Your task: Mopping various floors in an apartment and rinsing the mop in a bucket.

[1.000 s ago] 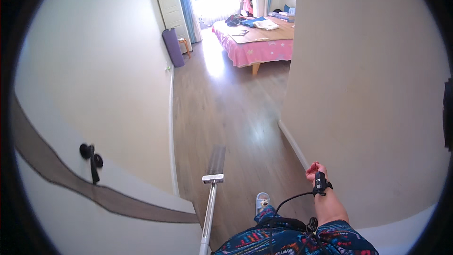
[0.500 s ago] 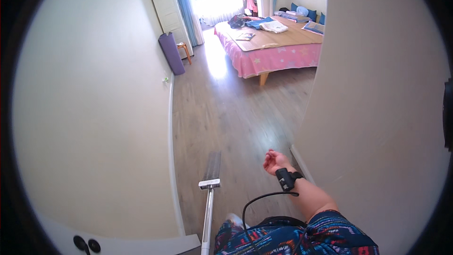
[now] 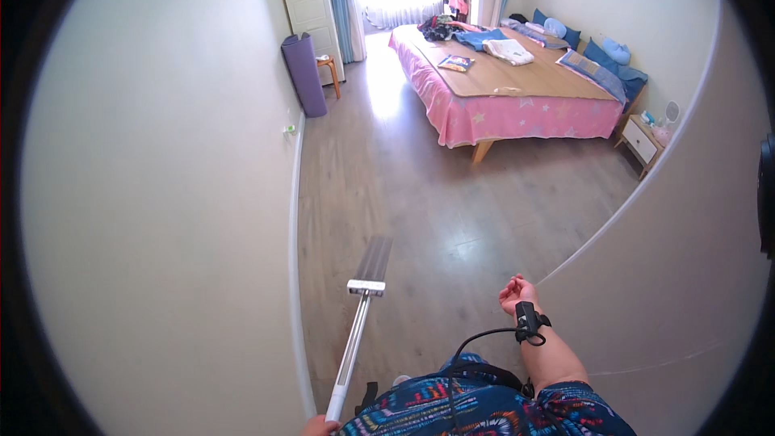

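At the lower edge my left hand (image 3: 321,426) is closed around the white handle of a flat mop (image 3: 353,351); most of this hand is cut off by the frame. The mop slants forward from it, with a white bracket and a long grey head over the wood floor. My right hand (image 3: 517,295) hangs out in front at the right, empty, its fingers loosely bent and a little apart. A black device with a cable (image 3: 529,321) is strapped to that wrist.
Pale walls flank me, the left one (image 3: 186,194) close to the mop. Ahead stands a bed (image 3: 533,117) with a pink cover, clothes and pillows. A nightstand (image 3: 642,141) is beside it. A purple rolled mat (image 3: 304,77) and a wooden stool (image 3: 331,73) stand along the left wall.
My view has moved forward into the room, so more of the bed and the nightstand show. My left hand has come into view on the mop handle, and my right hand appears farther right.
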Demonstrator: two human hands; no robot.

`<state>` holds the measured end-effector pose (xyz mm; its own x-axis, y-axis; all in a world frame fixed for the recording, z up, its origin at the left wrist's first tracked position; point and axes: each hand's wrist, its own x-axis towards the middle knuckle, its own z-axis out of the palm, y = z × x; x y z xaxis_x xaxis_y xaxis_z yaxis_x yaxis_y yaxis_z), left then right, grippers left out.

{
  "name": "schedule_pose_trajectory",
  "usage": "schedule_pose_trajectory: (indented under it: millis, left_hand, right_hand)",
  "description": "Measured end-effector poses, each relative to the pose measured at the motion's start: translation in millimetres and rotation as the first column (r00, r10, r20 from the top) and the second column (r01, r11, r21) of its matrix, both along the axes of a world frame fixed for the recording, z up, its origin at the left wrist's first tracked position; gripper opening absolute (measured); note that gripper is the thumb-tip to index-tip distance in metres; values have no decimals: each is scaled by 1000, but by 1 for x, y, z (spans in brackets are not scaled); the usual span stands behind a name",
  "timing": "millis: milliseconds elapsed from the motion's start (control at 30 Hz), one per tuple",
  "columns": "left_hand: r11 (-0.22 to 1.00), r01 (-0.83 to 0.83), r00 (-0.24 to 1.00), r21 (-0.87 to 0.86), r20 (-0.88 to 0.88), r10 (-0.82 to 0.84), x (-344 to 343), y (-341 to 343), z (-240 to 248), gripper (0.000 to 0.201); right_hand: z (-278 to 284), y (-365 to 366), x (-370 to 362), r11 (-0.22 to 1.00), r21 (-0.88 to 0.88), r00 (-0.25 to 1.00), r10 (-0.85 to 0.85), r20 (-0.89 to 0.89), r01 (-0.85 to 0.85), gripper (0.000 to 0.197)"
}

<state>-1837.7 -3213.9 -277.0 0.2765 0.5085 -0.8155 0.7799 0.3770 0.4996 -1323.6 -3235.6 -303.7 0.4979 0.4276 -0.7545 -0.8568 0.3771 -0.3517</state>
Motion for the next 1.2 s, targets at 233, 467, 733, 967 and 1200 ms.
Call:
schedule_pose_trajectory:
  millis: [233,467,733,967,1200]
  left_hand:
    - [1000,14,996,16,87,-16,48,122,-65,40]
    - [979,-200,977,24,86,198,166,228,-1,33]
    - [957,-290,952,8,109,287,237,385,-3,25]
    - [973,-226,969,38,114,221,274,578,4,19]
    - [980,-192,974,47,128,185,334,747,32,16]
  right_hand:
    - [-21,134,56,922,-24,915,386,113,-386,17]
    - [83,341,92,604,216,641,705,305,-767,10]
    - [303,473,85,-294,236,173,225,959,-926,13]
    - [342,614,86,-416,285,446,-367,816,-863,23]
    - [358,749,157,-331,86,270,-562,782,-940,23]
